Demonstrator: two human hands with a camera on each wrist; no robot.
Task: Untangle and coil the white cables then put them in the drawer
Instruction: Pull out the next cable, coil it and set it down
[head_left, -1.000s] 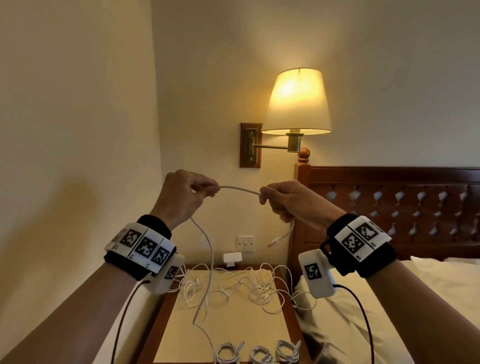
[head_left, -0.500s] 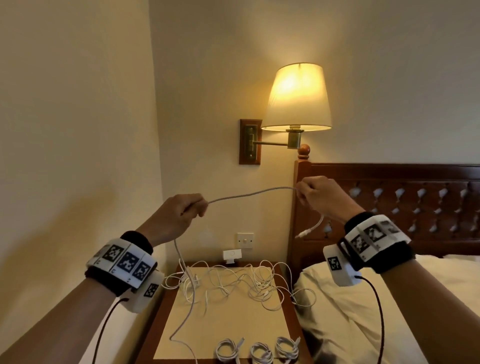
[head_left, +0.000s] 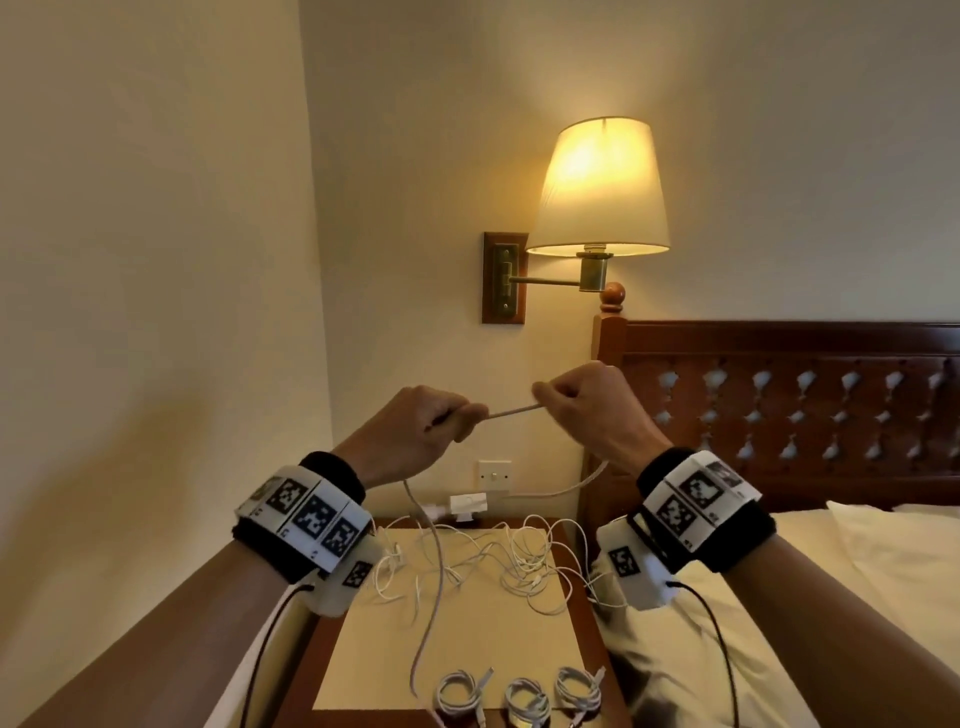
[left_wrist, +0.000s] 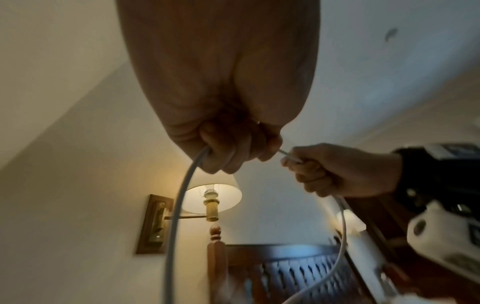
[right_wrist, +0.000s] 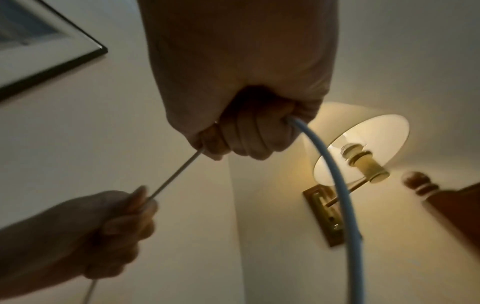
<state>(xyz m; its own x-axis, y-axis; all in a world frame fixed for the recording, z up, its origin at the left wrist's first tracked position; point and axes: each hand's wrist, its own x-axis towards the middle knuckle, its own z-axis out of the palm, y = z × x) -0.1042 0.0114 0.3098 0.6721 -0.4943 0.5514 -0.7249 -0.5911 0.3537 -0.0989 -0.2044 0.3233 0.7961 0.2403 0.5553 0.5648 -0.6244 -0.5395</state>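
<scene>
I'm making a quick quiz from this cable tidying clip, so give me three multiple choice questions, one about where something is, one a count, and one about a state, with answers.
1. Where do the coiled cables lie?
A. near edge of the nightstand
B. on the bed
C. in a drawer

2. How many coiled cables are there?
A. one
B. three
C. five

3. How is the white cable held?
A. lying loose
B. left hand only
C. gripped by the left hand and right hand

Answers: 1 A, the coils sit in a row at the near edge. 2 B, three bundles show. 3 C, a short span runs between both fists.
</scene>
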